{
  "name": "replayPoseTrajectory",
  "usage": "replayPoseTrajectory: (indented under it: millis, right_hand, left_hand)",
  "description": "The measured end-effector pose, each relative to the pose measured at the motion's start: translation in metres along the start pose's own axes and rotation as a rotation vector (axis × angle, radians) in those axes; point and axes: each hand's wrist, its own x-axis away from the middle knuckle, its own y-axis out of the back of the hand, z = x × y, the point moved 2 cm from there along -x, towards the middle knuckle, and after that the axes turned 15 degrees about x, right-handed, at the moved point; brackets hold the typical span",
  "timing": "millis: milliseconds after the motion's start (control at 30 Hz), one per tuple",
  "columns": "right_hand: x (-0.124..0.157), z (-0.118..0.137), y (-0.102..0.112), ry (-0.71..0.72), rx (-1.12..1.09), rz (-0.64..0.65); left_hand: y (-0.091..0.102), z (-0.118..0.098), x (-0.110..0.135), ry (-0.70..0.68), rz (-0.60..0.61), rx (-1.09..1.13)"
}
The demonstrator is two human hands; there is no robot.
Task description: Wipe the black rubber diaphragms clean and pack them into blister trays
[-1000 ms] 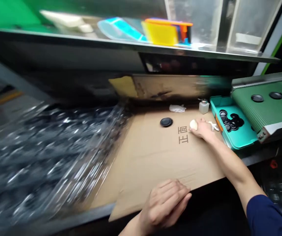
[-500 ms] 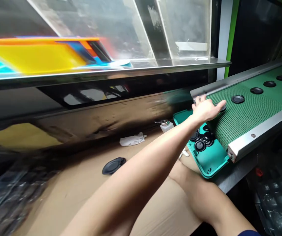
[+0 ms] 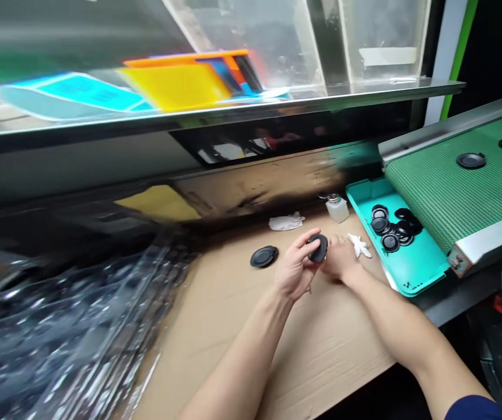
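Between the fingers and thumb of my left hand (image 3: 297, 265) is a round black plastic cap (image 3: 318, 248), raised over the cardboard (image 3: 216, 326). My right hand (image 3: 340, 258) is close beside it on the right, fingers curled. What those fingers hold, if anything, is hidden. Another black cap (image 3: 264, 256) lies flat on the cardboard, left of my hands. Several similar caps (image 3: 390, 242) are piled in the teal tray (image 3: 412, 271). More caps (image 3: 471, 160) rest spaced out on the green conveyor belt (image 3: 434, 192).
A crumpled white cloth (image 3: 286, 221) and a small white bottle (image 3: 337, 209) stand at the back of the cardboard. A white scrap (image 3: 359, 245) lies by the tray. Clear plastic blister trays (image 3: 71, 326) are stacked at left. A metal shelf (image 3: 320, 105) crosses above.
My left hand has come back from the conveyor to the cardboard and now grips a black cap. The view has swung left, and my right hand shows beside it.
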Motion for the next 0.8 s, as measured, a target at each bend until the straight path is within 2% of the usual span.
replayPoseTrajectory:
  millis: [67, 100, 167, 233, 300, 333, 467, 567, 667, 800]
  right_hand:
    - [0.002, -0.001, -0.003, -0.048, 0.194, 0.055]
    - [0.002, -0.001, -0.002, -0.051, 0.23, 0.06]
    - [0.003, 0.003, 0.0, -0.004, 0.251, 0.078]
    - [0.003, 0.01, 0.004, 0.11, 0.213, 0.103]
    - [0.003, 0.015, 0.01, 0.192, 0.182, 0.092]
    - [0.003, 0.015, 0.014, 0.175, 0.2, 0.065]
    - [0.005, -0.007, 0.032, -0.156, 0.496, -0.048]
    - [0.001, -0.03, 0.037, -0.291, 0.57, 0.033]
    - [-0.007, -0.031, 0.037, -0.209, 0.371, 0.068]
    - [-0.007, 0.007, 0.04, -0.02, -0.033, -0.121]
  left_hand:
    - [0.053, -0.003, 0.003, 0.041, -0.064, 0.094]
    - [0.072, -0.005, 0.003, 0.048, -0.062, 0.142]
    - [0.098, -0.008, 0.001, 0.054, -0.029, 0.229]
    - [0.112, -0.013, -0.002, 0.057, -0.003, 0.298]
    - [0.116, -0.018, -0.004, 0.062, 0.007, 0.37]
    - [0.117, -0.02, -0.005, 0.07, 0.008, 0.416]
    - [0.112, -0.026, -0.001, 0.121, -0.056, 0.627]
    - [0.109, -0.031, 0.003, 0.131, -0.171, 0.723]
    - [0.106, -0.035, 0.007, 0.166, -0.184, 0.715]
    - [0.1, -0.029, 0.012, 0.277, -0.098, 0.61]
